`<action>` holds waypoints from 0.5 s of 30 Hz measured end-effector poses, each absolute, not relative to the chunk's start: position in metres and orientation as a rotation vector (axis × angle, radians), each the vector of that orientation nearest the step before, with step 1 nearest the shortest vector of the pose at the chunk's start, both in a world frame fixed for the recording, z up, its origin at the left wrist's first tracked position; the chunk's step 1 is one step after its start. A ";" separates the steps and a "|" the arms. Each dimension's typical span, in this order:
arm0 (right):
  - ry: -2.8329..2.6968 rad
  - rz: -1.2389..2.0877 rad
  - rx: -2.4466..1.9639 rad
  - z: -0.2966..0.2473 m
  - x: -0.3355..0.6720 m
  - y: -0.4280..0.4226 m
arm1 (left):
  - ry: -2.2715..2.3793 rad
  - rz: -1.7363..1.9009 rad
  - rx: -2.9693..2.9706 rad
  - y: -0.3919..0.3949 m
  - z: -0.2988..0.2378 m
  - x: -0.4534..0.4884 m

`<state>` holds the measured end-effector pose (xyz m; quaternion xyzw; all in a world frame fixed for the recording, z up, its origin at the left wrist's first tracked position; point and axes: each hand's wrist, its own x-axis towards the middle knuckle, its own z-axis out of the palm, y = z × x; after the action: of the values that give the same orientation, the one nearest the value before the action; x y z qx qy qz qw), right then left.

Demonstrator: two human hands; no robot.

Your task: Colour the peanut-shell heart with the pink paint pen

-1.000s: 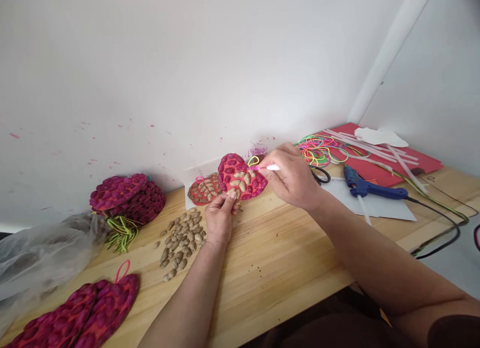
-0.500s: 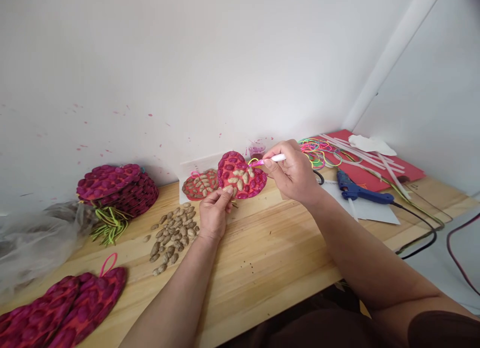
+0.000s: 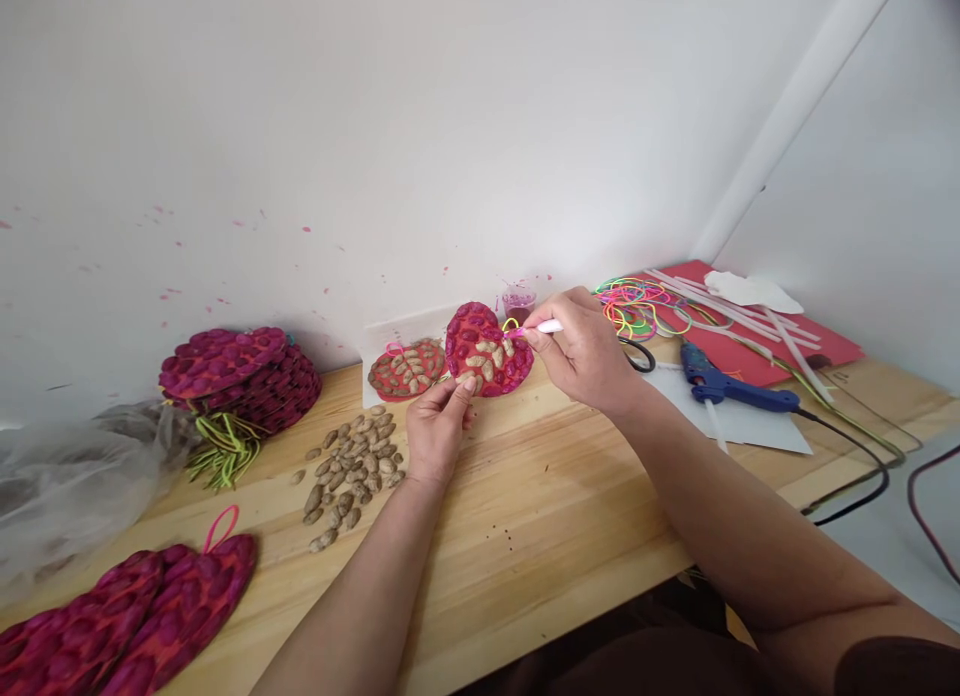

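Note:
My left hand (image 3: 441, 426) pinches the lower edge of a red heart-shaped piece (image 3: 466, 336) covered with peanuts. Its rim peanuts are painted magenta, while several in the middle are bare tan. In my right hand (image 3: 581, 346) is a paintbrush (image 3: 550, 327) with a white handle, its magenta tip at the heart's upper right, by a yellow loop. Behind the heart stands a small clear cup (image 3: 519, 301) stained with magenta paint. Just left of the heart, a second red piece with unpainted peanuts (image 3: 409, 369) and a pink loop lies on white paper.
Loose peanuts (image 3: 352, 466) lie left of my left arm. A stack of magenta pieces (image 3: 240, 376) stands at the wall, and more painted hearts (image 3: 187, 606) lie front left. At right are a blue glue gun (image 3: 739, 388), its cable, colourful cords (image 3: 634, 306) and glue sticks (image 3: 735, 311).
The brush tip and my right hand have shifted slightly along the heart's right lobe. The heart is turned a little in my left hand. The whole view has moved slightly.

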<state>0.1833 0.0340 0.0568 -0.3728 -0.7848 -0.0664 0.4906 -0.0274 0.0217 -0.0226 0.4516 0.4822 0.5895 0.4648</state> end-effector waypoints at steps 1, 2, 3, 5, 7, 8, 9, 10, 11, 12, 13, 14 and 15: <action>-1.906 -0.167 -0.901 0.057 0.183 0.034 | 1.192 1.460 1.088 0.022 -0.023 -0.027; -1.906 -0.169 -0.900 0.056 0.183 0.035 | 1.194 1.471 1.067 0.022 -0.023 -0.027; -1.903 -0.170 -0.902 0.056 0.183 0.035 | 1.193 1.479 1.049 0.022 -0.023 -0.027; -1.899 -0.166 -0.908 0.056 0.182 0.035 | 1.188 1.482 1.029 0.022 -0.024 -0.027; -1.898 -0.160 -0.908 0.055 0.181 0.034 | 1.186 1.480 1.018 0.023 -0.025 -0.027; -1.898 -0.157 -0.907 0.055 0.180 0.034 | 1.186 1.480 1.011 0.023 -0.025 -0.027; -1.898 -0.153 -0.907 0.055 0.180 0.034 | 1.184 1.477 1.001 0.024 -0.025 -0.027; -1.898 -0.148 -0.912 0.054 0.180 0.034 | 1.180 1.473 0.989 0.024 -0.025 -0.026; -1.897 -0.143 -0.919 0.054 0.180 0.034 | 1.175 1.468 0.977 0.024 -0.025 -0.026; -1.896 -0.140 -0.927 0.054 0.180 0.034 | 1.170 1.461 0.964 0.024 -0.025 -0.026; -1.897 -0.139 -0.933 0.054 0.181 0.034 | 1.168 1.456 0.952 0.024 -0.024 -0.026; -1.899 -0.137 -0.939 0.054 0.181 0.034 | 1.166 1.451 0.943 0.023 -0.024 -0.026; -1.899 -0.135 -0.944 0.054 0.182 0.035 | 1.165 1.447 0.937 0.023 -0.024 -0.026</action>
<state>0.1821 0.0346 0.0539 -0.3881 -0.7807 -0.0556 0.4866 -0.0262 0.0231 -0.0236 0.3884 0.4828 0.6001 0.5059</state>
